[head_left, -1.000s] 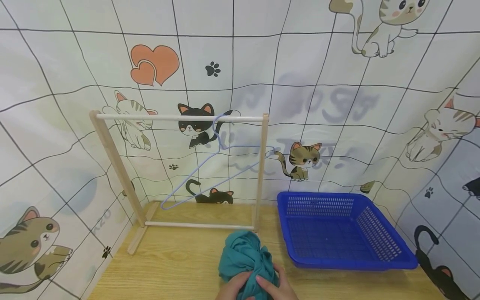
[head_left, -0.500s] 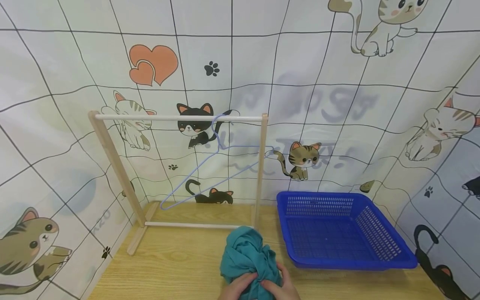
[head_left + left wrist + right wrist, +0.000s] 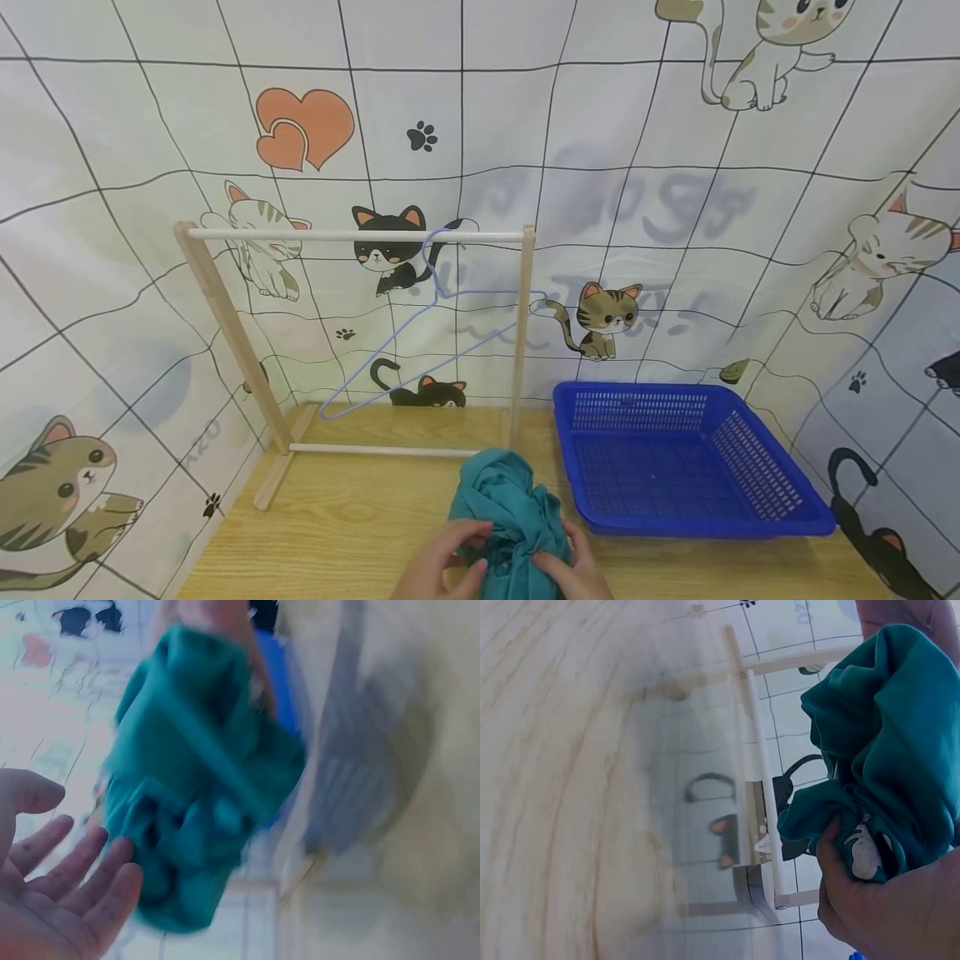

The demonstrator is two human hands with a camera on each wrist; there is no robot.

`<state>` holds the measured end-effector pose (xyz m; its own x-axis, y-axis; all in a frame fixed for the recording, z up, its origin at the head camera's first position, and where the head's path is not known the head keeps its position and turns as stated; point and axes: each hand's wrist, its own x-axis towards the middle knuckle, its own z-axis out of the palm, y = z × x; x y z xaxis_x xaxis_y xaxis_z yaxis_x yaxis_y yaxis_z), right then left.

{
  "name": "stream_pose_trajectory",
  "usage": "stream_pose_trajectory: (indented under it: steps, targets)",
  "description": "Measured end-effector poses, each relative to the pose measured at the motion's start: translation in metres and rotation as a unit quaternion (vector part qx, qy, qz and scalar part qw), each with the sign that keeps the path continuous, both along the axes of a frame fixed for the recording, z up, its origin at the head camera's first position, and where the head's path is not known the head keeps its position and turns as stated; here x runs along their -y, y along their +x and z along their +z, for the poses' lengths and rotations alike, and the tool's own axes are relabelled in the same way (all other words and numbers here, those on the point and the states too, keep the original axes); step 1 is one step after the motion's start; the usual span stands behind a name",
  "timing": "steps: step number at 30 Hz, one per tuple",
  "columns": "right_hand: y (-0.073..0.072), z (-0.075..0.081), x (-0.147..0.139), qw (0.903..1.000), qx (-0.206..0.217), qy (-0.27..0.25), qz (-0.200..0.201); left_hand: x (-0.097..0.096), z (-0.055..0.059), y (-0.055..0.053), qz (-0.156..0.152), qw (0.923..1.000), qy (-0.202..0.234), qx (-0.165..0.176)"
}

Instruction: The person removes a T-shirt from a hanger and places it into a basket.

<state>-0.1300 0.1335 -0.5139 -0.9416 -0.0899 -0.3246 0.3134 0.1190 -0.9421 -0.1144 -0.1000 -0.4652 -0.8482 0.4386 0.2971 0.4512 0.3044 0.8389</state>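
Note:
A bundled, crumpled teal cloth (image 3: 517,508) is held up at the front of the table, and it carries a white print seen in the right wrist view. My right hand (image 3: 581,571) grips its right side, the thumb pressed on the folds; the right wrist view has this hand (image 3: 892,907) around the lower end. At the cloth's left side is my left hand (image 3: 446,558). In the left wrist view that hand (image 3: 67,892) is spread with relaxed fingers, its fingertips beside the cloth; whether they touch it is unclear.
A wooden rack (image 3: 360,237) with white bars stands behind the hands. From its top bar hangs a light-blue wire hanger (image 3: 439,293). To the right sits a blue plastic basket (image 3: 675,528) on the wooden table (image 3: 337,517). A cat-print sheet (image 3: 510,108) encloses the back and sides.
The left hand has loosened from the cloth and moved slightly left, its fingers spreading. The cloth has shifted a little up and to the right, with the right hand still holding it.

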Motion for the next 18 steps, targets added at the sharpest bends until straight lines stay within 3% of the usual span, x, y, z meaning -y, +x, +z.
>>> stream_pose_trajectory:
  steps: [4,7,9,13,18]
  targets:
    - [0.0,0.002,-0.003,0.9999,-0.006,-0.002,0.011,0.015,0.013,-0.004,0.097,0.9925,-0.033,-0.067]
    - [0.0,0.003,-0.005,0.9998,-0.008,0.0,0.016,0.025,0.018,-0.008,0.174,0.9765,-0.078,-0.101]
    - [0.0,0.005,-0.006,0.9998,-0.008,0.005,0.019,0.032,0.019,-0.011,0.209,0.9651,-0.109,-0.114]
    - [0.001,0.01,-0.009,0.9994,-0.015,0.006,0.031,0.044,0.02,-0.015,0.241,0.9472,-0.169,-0.127]
    - [0.002,0.019,-0.014,0.9985,-0.015,-0.015,0.05,0.054,0.018,-0.017,0.236,0.9401,-0.212,-0.124]
